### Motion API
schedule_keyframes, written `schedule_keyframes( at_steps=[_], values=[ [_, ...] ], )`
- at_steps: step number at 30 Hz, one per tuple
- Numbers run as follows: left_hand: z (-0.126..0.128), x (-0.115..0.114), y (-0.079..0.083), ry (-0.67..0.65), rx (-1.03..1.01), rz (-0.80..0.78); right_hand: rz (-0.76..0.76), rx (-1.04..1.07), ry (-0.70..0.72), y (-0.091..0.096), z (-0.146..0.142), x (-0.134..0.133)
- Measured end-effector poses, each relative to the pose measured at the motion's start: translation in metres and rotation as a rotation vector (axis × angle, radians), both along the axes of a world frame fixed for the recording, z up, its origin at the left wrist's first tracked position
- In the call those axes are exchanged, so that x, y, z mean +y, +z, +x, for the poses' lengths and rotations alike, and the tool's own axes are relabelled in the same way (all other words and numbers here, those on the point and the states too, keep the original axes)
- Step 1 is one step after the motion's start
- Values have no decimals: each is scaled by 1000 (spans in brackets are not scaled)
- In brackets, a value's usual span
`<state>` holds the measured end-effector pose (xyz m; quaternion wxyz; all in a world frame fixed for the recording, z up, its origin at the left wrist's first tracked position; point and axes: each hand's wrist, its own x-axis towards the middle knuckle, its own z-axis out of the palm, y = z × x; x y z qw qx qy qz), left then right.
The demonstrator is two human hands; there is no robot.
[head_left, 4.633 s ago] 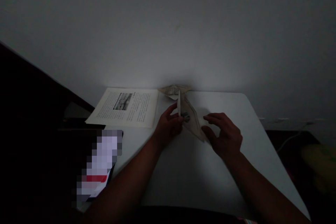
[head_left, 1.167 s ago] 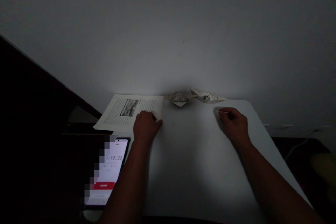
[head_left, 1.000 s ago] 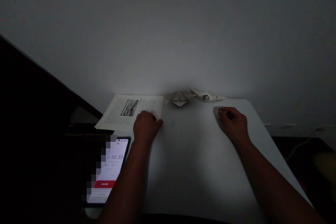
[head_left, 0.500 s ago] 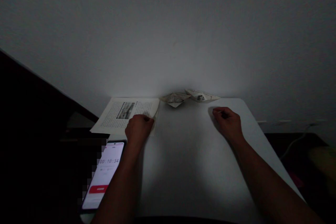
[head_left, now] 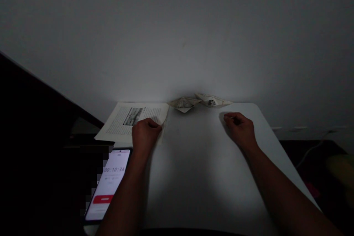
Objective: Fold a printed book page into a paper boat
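Note:
At the table's back left lie printed sheets [head_left: 117, 121] with text and a dark picture. My left hand [head_left: 146, 132] is closed at their right side, finger and thumb pinching the edge of the top sheet, which curls up there. My right hand [head_left: 240, 129] rests on the right half of the table, fingers curled in and nothing visible in them. Two boats folded from printed paper stand against the wall between the hands: a left paper boat [head_left: 184, 105] and a right paper boat [head_left: 212, 101], their tips close together.
A phone [head_left: 107, 188] showing a timer lies at the table's left edge, partly behind my left forearm. The white table [head_left: 193, 177] meets a plain wall [head_left: 177, 44] at the back. A pale cable [head_left: 311, 151] hangs beyond the right edge; the left side is dark.
My left hand has shifted very slightly, and the edge of the sheet at its fingers is lifted a little more. The right hand and the paper boats stay in place.

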<state>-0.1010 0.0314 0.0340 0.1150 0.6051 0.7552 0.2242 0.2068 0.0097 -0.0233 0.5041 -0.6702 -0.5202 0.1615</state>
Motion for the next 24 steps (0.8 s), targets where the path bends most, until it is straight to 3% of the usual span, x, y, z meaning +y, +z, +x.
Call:
schedule_keyframes(
  at_steps=[12, 24],
  values=[
    [1, 2, -11, 39, -191, 51, 8, -11, -12, 1, -1, 0],
    [-5, 5, -12, 77, -284, 238, 19, 3, -2, -1, -2, -1]
  ],
)
